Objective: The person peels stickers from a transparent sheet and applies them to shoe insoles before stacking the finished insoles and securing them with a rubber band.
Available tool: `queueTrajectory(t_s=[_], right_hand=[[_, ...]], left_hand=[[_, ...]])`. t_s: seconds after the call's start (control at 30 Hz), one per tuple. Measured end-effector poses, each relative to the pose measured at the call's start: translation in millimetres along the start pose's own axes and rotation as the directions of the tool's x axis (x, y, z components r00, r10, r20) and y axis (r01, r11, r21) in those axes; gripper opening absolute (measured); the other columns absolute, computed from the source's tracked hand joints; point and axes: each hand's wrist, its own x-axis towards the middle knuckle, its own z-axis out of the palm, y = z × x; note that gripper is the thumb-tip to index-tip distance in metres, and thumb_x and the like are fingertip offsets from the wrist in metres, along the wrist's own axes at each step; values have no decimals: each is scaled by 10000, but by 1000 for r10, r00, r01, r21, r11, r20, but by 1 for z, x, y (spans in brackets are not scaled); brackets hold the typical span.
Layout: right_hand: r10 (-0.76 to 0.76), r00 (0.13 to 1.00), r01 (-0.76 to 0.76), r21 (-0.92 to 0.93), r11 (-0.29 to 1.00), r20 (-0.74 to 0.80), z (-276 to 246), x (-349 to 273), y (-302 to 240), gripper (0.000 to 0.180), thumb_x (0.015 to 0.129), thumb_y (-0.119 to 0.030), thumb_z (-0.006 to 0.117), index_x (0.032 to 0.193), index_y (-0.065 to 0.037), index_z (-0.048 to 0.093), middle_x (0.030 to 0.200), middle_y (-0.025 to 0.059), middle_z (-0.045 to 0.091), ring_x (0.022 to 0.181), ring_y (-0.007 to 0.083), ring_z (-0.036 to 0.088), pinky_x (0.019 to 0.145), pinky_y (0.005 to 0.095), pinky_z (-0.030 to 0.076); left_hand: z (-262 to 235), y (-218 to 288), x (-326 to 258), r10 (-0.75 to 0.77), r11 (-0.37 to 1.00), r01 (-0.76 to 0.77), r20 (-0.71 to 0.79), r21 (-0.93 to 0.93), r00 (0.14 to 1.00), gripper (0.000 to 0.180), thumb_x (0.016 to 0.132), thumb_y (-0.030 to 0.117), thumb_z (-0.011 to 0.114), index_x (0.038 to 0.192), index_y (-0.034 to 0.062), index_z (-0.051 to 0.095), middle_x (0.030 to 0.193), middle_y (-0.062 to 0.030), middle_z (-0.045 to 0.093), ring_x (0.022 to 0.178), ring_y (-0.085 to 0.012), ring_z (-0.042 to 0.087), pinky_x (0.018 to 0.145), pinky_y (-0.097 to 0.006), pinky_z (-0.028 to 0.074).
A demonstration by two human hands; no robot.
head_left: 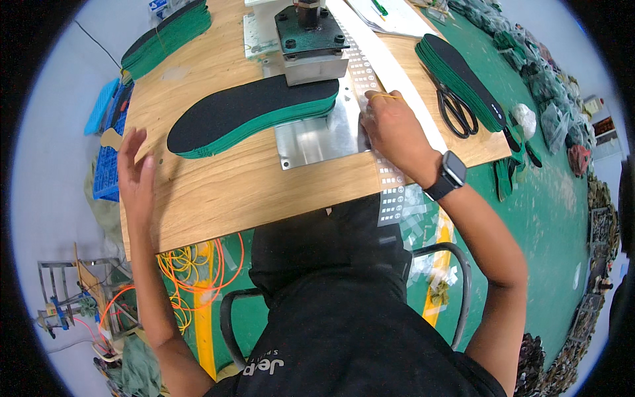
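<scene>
A stack of insoles, black on top with green edges, lies with one end beneath the metal block of a press. That end rests over a shiny metal base plate. My right hand, wearing a dark watch, is at the plate's right edge, its fingers curled onto a clear strip of white printed labels. The fingertips are partly hidden. To the left of the stack, my left hand is raised by the table's left edge, fingers apart and holding nothing.
More insole stacks lie at the far left and right of the wooden table. Black-handled scissors sit beside the right stack. A blue basket stands off the left edge. Orange hoses coil on the floor.
</scene>
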Motion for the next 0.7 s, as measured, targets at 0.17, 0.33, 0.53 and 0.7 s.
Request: queueTrajectory(t_s=[0.17, 0.33, 0.53, 0.7], right_hand=[[45, 997, -44, 30, 999, -63, -1, -11, 1, 201, 775, -4, 541, 970, 28, 579, 883, 197, 609, 903, 358, 547, 806, 406, 444], [2, 999, 5, 176, 984, -39, -35, -63, -50, 289, 716, -6, 586, 1003, 8, 552, 831, 169, 549, 860, 342, 532, 749, 426, 449], [232, 973, -181, 619, 765, -2, -60, -136, -70, 405, 791, -164, 695, 1121, 10, 539, 952, 134, 624, 863, 245, 592, 769, 328, 471], [531, 776, -468, 875, 122, 340, 11, -148, -59, 245, 873, -168, 629, 1017, 27, 592, 818, 60, 654, 752, 123, 612, 696, 250, 492]], left_hand=[[71, 87, -26, -15, 986, 50, 209, -160, 978, 192, 865, 55, 563, 1052, 25, 595, 1021, -82, 602, 931, -180, 575, 832, -288, 460], [155, 122, -29, 434, 889, -453, 422, -60, 796, 318, 794, 70, 618, 1107, 28, 577, 1139, -152, 581, 1049, -291, 560, 875, -358, 460], [177, 151, -62, 517, 782, -615, 656, -101, 551, 395, 778, 185, 668, 1127, 33, 564, 1252, -149, 530, 1235, -287, 446, 1016, -430, 348], [164, 163, -107, 602, 786, -487, 649, -381, 464, 294, 790, 205, 672, 1016, 31, 601, 1127, -140, 593, 1098, -288, 542, 938, -381, 421]])
